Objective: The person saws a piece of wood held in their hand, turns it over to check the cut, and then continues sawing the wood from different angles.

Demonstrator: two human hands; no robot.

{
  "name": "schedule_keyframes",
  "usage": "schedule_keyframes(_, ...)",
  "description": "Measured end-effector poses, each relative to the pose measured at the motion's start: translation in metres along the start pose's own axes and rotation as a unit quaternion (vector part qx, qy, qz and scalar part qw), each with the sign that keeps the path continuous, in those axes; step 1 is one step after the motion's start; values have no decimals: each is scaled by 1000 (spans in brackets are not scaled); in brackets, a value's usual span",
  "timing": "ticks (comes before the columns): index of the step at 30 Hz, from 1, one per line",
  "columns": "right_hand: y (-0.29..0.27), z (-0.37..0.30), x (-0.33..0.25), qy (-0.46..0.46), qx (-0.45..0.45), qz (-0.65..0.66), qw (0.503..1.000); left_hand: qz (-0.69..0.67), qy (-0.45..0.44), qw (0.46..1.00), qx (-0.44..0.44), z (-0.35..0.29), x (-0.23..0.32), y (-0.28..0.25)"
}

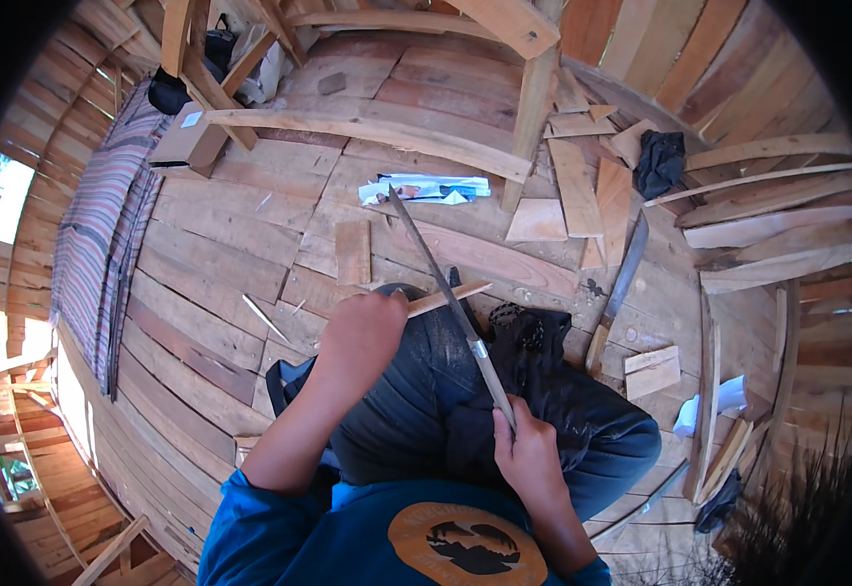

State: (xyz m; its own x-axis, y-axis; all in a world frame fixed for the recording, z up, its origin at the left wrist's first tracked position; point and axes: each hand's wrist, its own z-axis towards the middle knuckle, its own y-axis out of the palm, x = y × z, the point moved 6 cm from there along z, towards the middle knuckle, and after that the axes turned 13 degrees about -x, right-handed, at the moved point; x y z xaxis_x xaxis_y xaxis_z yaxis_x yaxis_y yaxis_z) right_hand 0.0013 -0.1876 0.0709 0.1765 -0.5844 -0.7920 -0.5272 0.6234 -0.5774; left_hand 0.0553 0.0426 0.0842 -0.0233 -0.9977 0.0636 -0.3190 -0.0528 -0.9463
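My left hand [363,334] is closed round one end of a thin wooden stick [467,291], which points to the right above my bent knee. In my right hand [530,451] I grip the pale handle of a long narrow knife [426,252]. A shiny metal collar joins its handle and dark blade. The blade slants up and to the left and crosses over the stick; whether the two touch, I cannot tell. Beyond the blade tip lies a crumpled white and blue wrapper [433,189] on the floor.
A machete [623,283] lies on the plank floor [221,256] to my right, among wood offcuts [575,188]. A small board [353,252] lies ahead. Left are a striped cloth [104,220] and a cardboard box [190,143]. A wooden frame [387,134] stands at the far side.
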Motion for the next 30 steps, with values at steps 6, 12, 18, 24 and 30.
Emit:
schedule_keyframes(6,-5,-3,-7,-8,4,-24,1000,-8,-3,1000,2,-2,0,0)
schedule_keyframes(12,-1,-7,-2,6,4,29,1000,-27,-4,1000,-6,1,-4,3)
schedule_keyframes(18,-3,-16,-2,14,-8,17,1000,-67,-14,997,-35,6,-14,-2)
schedule_keyframes(24,6,-6,-3,11,1,-21,1000,-82,4,997,-13,9,-15,-5)
schedule_keyframes(30,1,29,-24,-12,14,-22,1000,-108,-30,992,-50,15,-21,-4)
